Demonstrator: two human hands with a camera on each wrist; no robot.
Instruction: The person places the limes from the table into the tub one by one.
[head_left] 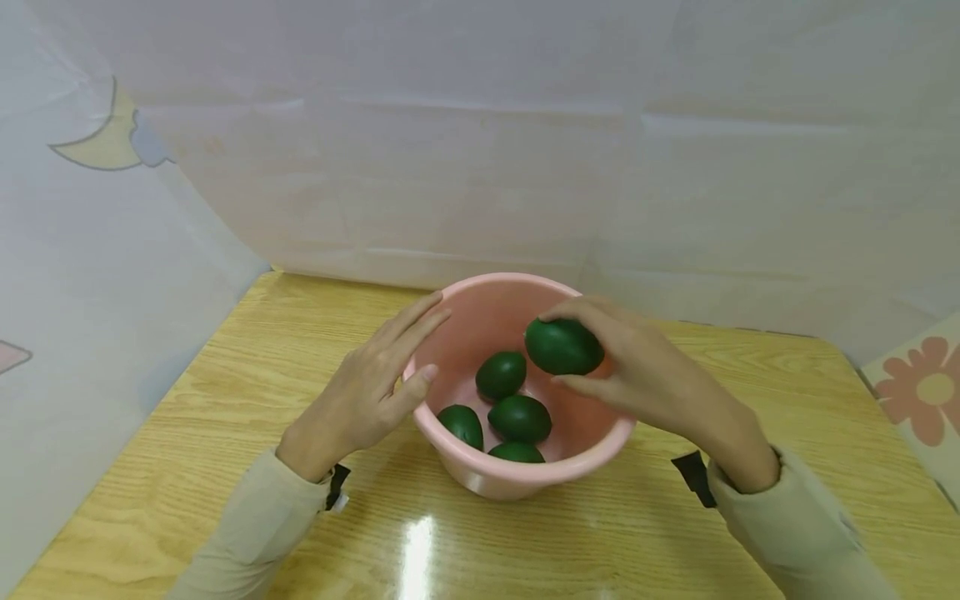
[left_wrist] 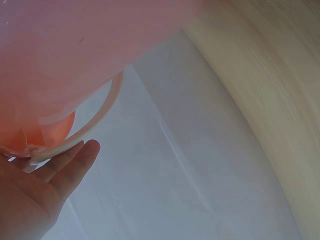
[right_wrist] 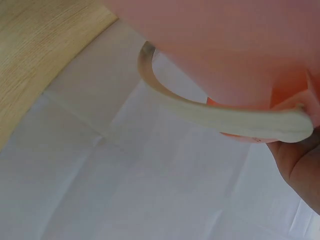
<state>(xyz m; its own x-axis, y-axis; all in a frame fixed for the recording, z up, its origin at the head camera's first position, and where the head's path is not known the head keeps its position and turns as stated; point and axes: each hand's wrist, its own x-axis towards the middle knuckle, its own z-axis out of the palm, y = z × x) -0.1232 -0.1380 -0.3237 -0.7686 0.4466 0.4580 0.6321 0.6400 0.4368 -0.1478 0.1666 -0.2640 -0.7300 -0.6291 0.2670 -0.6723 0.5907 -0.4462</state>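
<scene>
A pink plastic bucket [head_left: 525, 473] stands on the table with several dark green avocados [head_left: 520, 419] at its bottom. Over the right part of its opening, my right hand [head_left: 637, 358] grips another avocado [head_left: 562, 347] between thumb and fingers. At the left rim is my left hand [head_left: 367, 387], fingers extended and spread, holding nothing. The left wrist view has the fingers [left_wrist: 75, 172] beside the bucket's outer wall [left_wrist: 75, 60] and its pale handle [left_wrist: 107, 102]. In the right wrist view, the handle [right_wrist: 220, 116] and wall hide most of the right hand [right_wrist: 305, 165].
The wood-grain table [head_left: 337, 333] reaches back to a pale hanging sheet [head_left: 480, 183]. A printed moon [head_left: 101, 146] marks the left side of the sheeting, and a printed flower [head_left: 933, 387] appears at the right beyond the table edge.
</scene>
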